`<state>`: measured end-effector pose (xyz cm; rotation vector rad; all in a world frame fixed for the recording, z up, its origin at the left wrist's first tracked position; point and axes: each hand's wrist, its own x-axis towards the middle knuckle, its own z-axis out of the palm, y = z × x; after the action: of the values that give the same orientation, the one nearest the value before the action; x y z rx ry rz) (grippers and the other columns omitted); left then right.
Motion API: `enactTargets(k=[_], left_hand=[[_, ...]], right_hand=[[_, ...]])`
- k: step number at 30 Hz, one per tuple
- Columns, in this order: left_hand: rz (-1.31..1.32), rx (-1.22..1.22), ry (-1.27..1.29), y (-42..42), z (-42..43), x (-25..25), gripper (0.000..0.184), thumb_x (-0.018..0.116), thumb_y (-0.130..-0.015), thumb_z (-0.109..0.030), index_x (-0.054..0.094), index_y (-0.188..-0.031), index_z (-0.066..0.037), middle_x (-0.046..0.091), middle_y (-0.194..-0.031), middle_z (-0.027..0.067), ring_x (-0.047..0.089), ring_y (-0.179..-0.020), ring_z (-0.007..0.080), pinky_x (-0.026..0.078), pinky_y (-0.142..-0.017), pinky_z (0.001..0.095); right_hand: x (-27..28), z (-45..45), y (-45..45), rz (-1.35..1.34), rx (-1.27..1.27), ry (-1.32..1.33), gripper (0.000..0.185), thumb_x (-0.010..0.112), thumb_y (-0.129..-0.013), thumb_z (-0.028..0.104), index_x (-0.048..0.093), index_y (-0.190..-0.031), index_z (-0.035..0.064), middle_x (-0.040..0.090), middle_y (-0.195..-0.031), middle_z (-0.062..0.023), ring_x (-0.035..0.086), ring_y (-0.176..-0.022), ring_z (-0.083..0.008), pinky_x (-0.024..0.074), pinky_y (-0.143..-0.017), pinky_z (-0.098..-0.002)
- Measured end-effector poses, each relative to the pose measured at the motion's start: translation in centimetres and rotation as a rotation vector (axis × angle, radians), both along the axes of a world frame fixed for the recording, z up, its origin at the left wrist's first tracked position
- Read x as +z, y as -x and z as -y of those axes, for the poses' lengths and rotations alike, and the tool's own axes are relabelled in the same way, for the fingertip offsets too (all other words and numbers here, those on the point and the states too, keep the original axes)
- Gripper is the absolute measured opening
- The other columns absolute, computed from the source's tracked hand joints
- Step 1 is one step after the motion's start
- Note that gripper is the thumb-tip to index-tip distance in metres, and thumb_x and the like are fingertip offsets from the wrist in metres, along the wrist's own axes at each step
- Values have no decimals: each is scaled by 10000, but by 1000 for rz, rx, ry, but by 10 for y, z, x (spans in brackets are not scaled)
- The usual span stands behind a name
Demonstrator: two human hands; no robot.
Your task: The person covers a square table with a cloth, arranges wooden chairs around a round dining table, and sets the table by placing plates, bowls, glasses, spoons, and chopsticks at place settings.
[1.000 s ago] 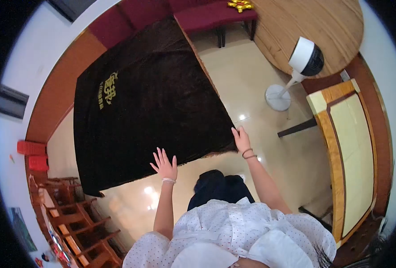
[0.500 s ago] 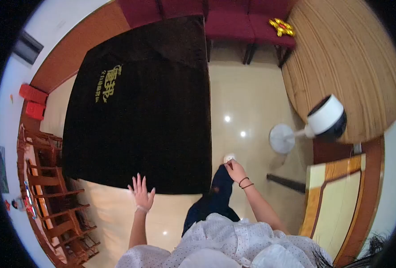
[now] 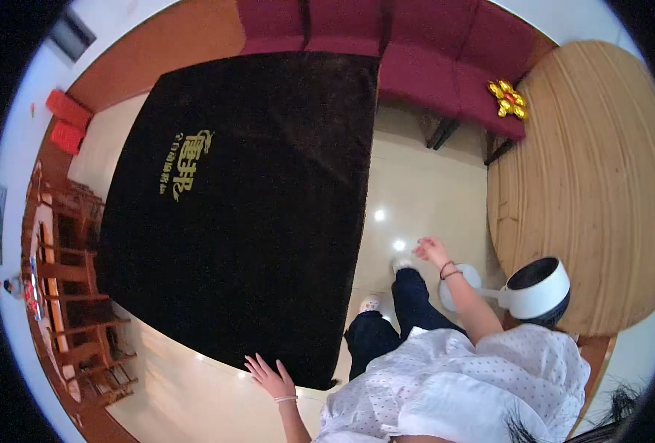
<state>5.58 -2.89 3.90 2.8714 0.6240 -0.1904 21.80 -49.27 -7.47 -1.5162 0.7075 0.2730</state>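
Observation:
A large table under a dark brown cloth cover [image 3: 246, 244] with gold Chinese lettering [image 3: 191, 164] fills the middle left of the head view. At its near edge, my left hand [image 3: 272, 377] has its fingers spread over the cloth's border; whether it presses on the cloth is hard to tell. My right hand [image 3: 432, 252] hangs in the air over the tiled floor, right of the covered table. Its fingers are loosely bent and somewhat apart, with nothing visible in them.
A white fan [image 3: 552, 286] stands on the right beside a large round wooden tabletop [image 3: 585, 177]. Maroon chairs [image 3: 445, 77] line the far wall, one bearing a gold flower-shaped balloon [image 3: 507, 99]. Wooden chairs [image 3: 84, 325] stand at left, and red boxes [image 3: 69, 108] lie farther back.
My body has moved forward along the table's right side, and the view has turned. My left hand stays near the cloth's edge; my right hand has swung forward, its fingers loosened.

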Motion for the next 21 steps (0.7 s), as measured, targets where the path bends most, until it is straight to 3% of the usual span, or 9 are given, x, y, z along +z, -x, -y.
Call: enactTargets(k=[4,8,10,12,14,15,16,18,21], left_hand=[[19,323,21,26,68,0,566,481,-817,-265,264,-1265,5,163,-1351,202,161,-1246,356,184,-983,470],[218,940,-125,23,150,-48,696,556,-772,-344,254,-1238,76,258,-1278,269,259,-1184,383,213,-984,422],[502,1253,-195,-5,189,-64,771,595,-733,-402,258,-1229,83,294,-1249,270,292,-1159,375,263,-954,433],[757,1690,607,-23,210,-73,857,618,-684,-486,258,-1233,64,325,-1242,229,344,-1130,344,329,-898,448],[1013,2110,828,-94,259,-41,919,599,-650,-573,247,-1250,28,354,-1239,177,392,-1105,304,370,-861,436],[1153,2031,1081,-114,270,-44,919,574,-652,-597,242,-1259,8,353,-1243,160,399,-1100,290,372,-862,424],[1287,1913,1328,-129,282,-52,920,550,-655,-622,236,-1269,-13,353,-1248,143,406,-1095,275,374,-864,412],[1247,1758,1269,-161,291,-67,898,525,-670,-630,237,-1273,-30,356,-1239,146,404,-1094,267,377,-864,411],[1323,1812,1221,-199,299,-70,819,549,-677,-600,323,-1210,-20,403,-1180,135,441,-1039,248,396,-843,386]], right_hand=[[-6,69,-139,79,99,94,221,479,-831,246,514,-907,41,616,-742,-101,538,-539,-112,423,-464,-213],[43,107,-309,208,12,126,243,473,-835,266,523,-896,36,615,-741,-95,524,-528,-102,399,-449,-210],[51,122,-399,255,52,8,316,469,-836,343,528,-895,38,614,-756,-77,518,-541,-102,403,-478,-219],[53,127,-471,212,152,45,397,459,-830,399,522,-970,32,612,-860,-100,531,-607,-115,415,-508,-236],[46,130,-529,82,73,-122,518,441,-817,469,474,-1083,26,583,-973,-119,541,-736,-146,431,-574,-274],[48,128,-552,36,201,-125,682,382,-792,571,352,-1215,37,485,-1156,-117,480,-1017,-239,428,-712,-345],[51,124,-575,-19,200,-89,710,419,-765,589,351,-1216,45,488,-1139,-105,472,-1009,-251,424,-722,-357],[55,108,-603,-36,151,-1,653,462,-758,569,402,-1158,57,502,-1064,-90,491,-920,-248,429,-706,-363],[36,108,-626,-4,186,-5,543,525,-759,500,460,-1082,68,493,-1000,-73,476,-825,-216,433,-675,-358]])
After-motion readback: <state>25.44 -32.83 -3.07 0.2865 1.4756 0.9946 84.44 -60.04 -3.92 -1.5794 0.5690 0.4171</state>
